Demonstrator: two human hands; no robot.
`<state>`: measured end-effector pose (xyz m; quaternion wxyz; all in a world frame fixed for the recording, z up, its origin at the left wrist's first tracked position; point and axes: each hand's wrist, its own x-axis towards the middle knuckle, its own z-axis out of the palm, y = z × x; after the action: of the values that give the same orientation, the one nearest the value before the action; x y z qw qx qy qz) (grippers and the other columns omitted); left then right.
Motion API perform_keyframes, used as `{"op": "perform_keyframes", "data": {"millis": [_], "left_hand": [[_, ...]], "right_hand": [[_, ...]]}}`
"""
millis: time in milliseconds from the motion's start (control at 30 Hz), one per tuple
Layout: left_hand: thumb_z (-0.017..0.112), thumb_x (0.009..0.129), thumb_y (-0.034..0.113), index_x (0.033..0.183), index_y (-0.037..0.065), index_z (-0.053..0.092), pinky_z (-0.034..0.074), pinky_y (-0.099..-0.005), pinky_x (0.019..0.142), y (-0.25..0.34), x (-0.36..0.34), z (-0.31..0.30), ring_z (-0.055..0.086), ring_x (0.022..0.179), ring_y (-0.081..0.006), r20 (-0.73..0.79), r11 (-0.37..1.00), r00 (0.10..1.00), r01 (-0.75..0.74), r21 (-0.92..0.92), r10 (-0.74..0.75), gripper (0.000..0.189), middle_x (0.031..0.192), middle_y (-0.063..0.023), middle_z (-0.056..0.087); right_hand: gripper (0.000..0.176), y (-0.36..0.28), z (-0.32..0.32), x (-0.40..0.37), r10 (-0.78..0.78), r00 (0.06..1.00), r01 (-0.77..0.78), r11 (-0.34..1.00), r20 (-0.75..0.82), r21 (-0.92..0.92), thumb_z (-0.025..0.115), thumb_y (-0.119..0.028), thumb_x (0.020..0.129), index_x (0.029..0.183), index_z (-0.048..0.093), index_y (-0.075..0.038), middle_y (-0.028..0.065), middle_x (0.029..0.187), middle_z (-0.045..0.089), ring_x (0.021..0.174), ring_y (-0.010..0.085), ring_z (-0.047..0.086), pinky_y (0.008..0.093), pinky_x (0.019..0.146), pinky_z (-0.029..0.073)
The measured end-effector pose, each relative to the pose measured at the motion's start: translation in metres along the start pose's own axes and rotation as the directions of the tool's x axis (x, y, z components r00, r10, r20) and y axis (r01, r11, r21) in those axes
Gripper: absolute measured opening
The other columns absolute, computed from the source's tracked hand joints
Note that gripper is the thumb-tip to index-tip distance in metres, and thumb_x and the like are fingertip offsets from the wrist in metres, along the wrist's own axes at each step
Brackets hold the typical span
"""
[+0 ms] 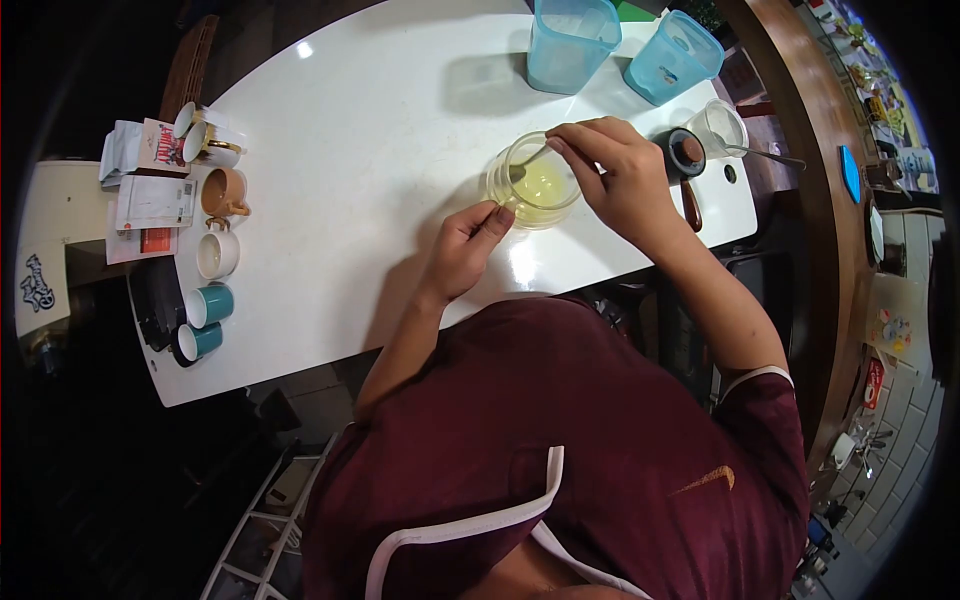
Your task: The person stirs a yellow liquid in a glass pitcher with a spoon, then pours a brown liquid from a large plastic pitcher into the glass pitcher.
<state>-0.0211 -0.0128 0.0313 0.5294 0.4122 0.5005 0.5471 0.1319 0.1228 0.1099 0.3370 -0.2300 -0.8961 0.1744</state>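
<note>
A clear glass jug (550, 212) with pale yellow-green liquid stands on the white table (350, 150) in front of me. My left hand (468, 245) is closed at the jug's near left side, thumb and fingers pinching what looks like its handle. Over the jug's right rim comes my right hand (618, 170), its fingers pinched round the handle of a metal spoon (533, 161). The spoon slants down to the left, its bowl inside the jug. My right palm hides part of the jug's right side.
Two blue translucent containers (573, 45) stand at the back right. Beside my right wrist are a black-lidded pot (683, 152) and a clear plastic cup (718, 128) with a long spoon (768, 156) across it. Several mugs (222, 190) and packets (155, 203) line the left edge.
</note>
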Motion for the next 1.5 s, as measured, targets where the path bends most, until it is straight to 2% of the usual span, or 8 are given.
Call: {"op": "perform_keyframes", "data": {"millis": [200, 433, 500, 600, 733, 900, 1233, 1500], "left_hand": [[0.047, 0.097, 0.028, 0.072, 0.007, 0.049, 0.027, -0.0219, 0.054, 0.000, -0.003, 0.000, 0.030, 0.059, -0.0051, -0.044, 1.000, 0.999, 0.010, 0.000, -0.010, 0.033, 0.064, 0.0058, 0.037], [0.051, 0.095, 0.028, 0.078, 0.002, 0.056, 0.028, -0.0195, 0.054, -0.009, -0.005, 0.002, 0.030, 0.061, -0.0025, -0.076, 0.994, 0.997, -0.015, -0.107, 0.007, 0.032, 0.065, 0.0083, 0.039], [0.051, 0.096, 0.028, 0.078, 0.002, 0.056, 0.028, -0.0195, 0.054, -0.008, -0.007, 0.002, 0.030, 0.061, -0.0025, -0.066, 0.995, 0.998, -0.015, -0.101, 0.008, 0.032, 0.065, 0.0082, 0.039], [0.051, 0.096, 0.028, 0.078, 0.002, 0.056, 0.028, -0.0196, 0.054, -0.010, -0.010, 0.001, 0.030, 0.061, -0.0026, -0.053, 0.995, 0.999, -0.017, -0.096, 0.012, 0.032, 0.064, 0.0080, 0.039], [0.045, 0.098, 0.028, 0.073, 0.006, 0.047, 0.025, -0.0214, 0.053, -0.004, -0.014, 0.004, 0.029, 0.058, -0.0049, -0.054, 0.998, 0.999, -0.003, -0.068, 0.000, 0.033, 0.064, 0.0057, 0.035], [0.045, 0.098, 0.028, 0.073, 0.006, 0.047, 0.025, -0.0213, 0.052, 0.000, -0.017, 0.005, 0.029, 0.058, -0.0047, -0.090, 0.999, 0.996, -0.006, -0.040, 0.003, 0.033, 0.064, 0.0057, 0.035], [0.046, 0.097, 0.029, 0.073, 0.006, 0.049, 0.025, -0.0206, 0.052, 0.003, -0.016, 0.009, 0.028, 0.058, -0.0041, -0.109, 0.998, 0.994, 0.014, -0.063, -0.020, 0.033, 0.064, 0.0059, 0.036], [0.047, 0.097, 0.032, 0.072, 0.006, 0.049, 0.025, -0.0211, 0.052, 0.000, -0.013, 0.005, 0.028, 0.057, -0.0045, -0.097, 1.000, 0.995, 0.000, -0.015, -0.001, 0.035, 0.064, 0.0060, 0.036]], "right_hand": [[0.021, 0.001, -0.007, 0.005, -0.288, 0.953, 0.301, 0.934, 0.093, -0.193, 0.066, -0.008, 0.073, 0.093, 0.061, -0.005, 0.0058, 0.082, 0.061, 0.074, 0.0215, 0.057, 0.0340, 0.070, 0.044], [0.016, -0.014, -0.014, 0.004, -0.175, 0.972, 0.196, 0.973, 0.157, -0.126, 0.065, -0.001, 0.077, 0.093, 0.065, -0.002, 0.0105, 0.083, 0.063, 0.074, 0.0258, 0.059, 0.0350, 0.067, 0.047], [0.012, -0.012, -0.009, 0.001, -0.009, 0.992, 0.006, 1.000, 0.124, 0.025, 0.065, -0.004, 0.078, 0.090, 0.066, -0.001, 0.0115, 0.081, 0.064, 0.070, 0.0261, 0.062, 0.0324, 0.063, 0.050], [0.008, -0.010, 0.002, 0.000, 0.024, 1.000, -0.023, 0.994, -0.004, 0.108, 0.064, -0.008, 0.080, 0.084, 0.065, -0.001, 0.0115, 0.075, 0.063, 0.068, 0.0295, 0.060, 0.0385, 0.058, 0.048], [0.012, -0.011, 0.006, 0.000, -0.082, 0.995, 0.083, 0.996, -0.064, 0.019, 0.065, -0.007, 0.077, 0.088, 0.064, -0.002, 0.0096, 0.079, 0.063, 0.072, 0.0276, 0.060, 0.0370, 0.064, 0.048], [0.025, -0.012, -0.008, 0.004, -0.314, 0.945, 0.327, 0.922, 0.090, -0.209, 0.067, -0.007, 0.071, 0.095, 0.060, -0.005, 0.0066, 0.089, 0.062, 0.079, 0.0230, 0.059, 0.0339, 0.074, 0.045], [0.016, -0.019, -0.001, -0.003, -0.254, 0.967, 0.253, 0.966, -0.002, -0.058, 0.067, -0.009, 0.076, 0.091, 0.064, -0.003, 0.0092, 0.079, 0.063, 0.073, 0.0253, 0.059, 0.0352, 0.068, 0.046], [0.015, -0.019, -0.014, 0.000, -0.151, 0.979, 0.166, 0.981, 0.138, -0.104, 0.064, -0.004, 0.075, 0.089, 0.060, -0.001, 0.0120, 0.081, 0.061, 0.076, 0.0294, 0.059, 0.0375, 0.069, 0.048]]}}
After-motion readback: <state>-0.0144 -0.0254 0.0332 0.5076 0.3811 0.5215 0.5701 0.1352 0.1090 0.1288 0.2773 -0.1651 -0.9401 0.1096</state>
